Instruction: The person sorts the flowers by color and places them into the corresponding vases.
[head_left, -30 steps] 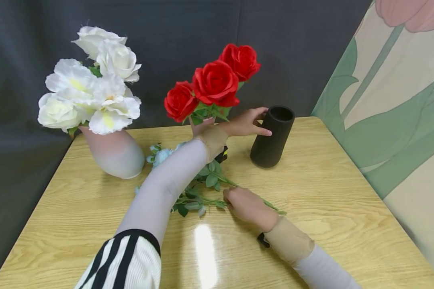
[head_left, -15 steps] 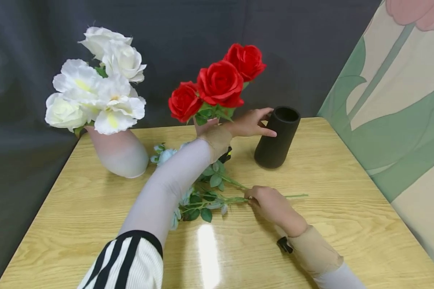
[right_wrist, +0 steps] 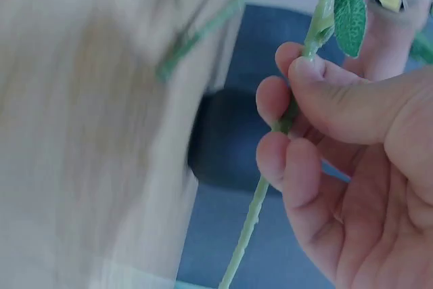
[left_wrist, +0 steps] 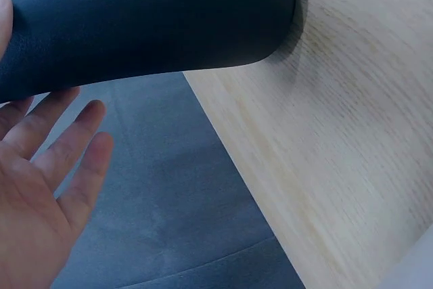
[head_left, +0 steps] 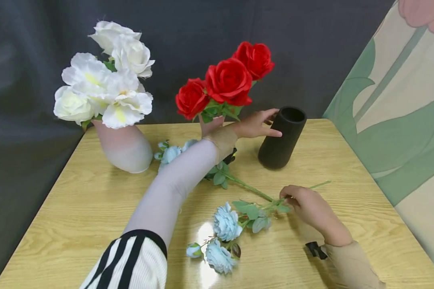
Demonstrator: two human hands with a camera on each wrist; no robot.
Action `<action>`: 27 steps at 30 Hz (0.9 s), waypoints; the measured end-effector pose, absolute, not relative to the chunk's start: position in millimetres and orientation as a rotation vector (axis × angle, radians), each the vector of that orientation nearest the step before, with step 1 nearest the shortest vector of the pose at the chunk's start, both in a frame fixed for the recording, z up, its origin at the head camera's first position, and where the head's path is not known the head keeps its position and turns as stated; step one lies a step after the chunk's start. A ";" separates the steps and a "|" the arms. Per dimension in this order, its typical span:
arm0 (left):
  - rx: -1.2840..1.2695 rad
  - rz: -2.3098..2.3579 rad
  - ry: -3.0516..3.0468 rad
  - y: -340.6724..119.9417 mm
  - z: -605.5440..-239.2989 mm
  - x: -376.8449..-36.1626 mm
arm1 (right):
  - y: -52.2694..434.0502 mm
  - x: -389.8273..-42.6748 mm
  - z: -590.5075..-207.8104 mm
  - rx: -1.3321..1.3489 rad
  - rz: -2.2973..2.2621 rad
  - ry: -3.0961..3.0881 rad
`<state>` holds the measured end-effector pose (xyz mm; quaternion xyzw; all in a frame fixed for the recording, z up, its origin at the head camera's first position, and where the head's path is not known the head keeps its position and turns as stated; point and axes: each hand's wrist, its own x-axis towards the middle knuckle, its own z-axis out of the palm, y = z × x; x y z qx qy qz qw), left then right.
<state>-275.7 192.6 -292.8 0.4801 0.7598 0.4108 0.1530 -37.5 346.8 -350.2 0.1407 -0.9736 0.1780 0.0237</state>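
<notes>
Pinched between thumb and fingers of the right hand (head_left: 311, 206), the pale blue flower stem (head_left: 254, 204) lies on the wooden table (head_left: 87, 200), its blooms toward 8 o'clock of that hand. At 11 o'clock, the left hand (head_left: 254, 124) rests straight-fingered against the tilted black vase (head_left: 282, 138), just beside the red roses (head_left: 226, 84).
</notes>
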 end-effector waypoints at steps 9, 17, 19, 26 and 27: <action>1.374 1.244 2.116 199.0 -299.7 -277.7 | 371.7 -42.0 -349.6 0.423 0.671 -2.901; 1.348 1.306 2.113 200.3 -308.0 -278.0 | 381.4 -54.0 -345.5 0.416 0.780 -2.706; 1.345 1.315 2.115 200.6 -309.8 -277.3 | 382.3 -58.4 -341.9 0.379 0.798 -2.662; 1.296 1.300 2.129 205.3 -316.6 -277.1 | 383.4 -74.4 -331.0 0.240 0.900 -2.511; 1.286 1.296 2.126 203.9 -315.1 -275.4 | 383.1 -77.1 -330.0 0.223 0.915 -2.492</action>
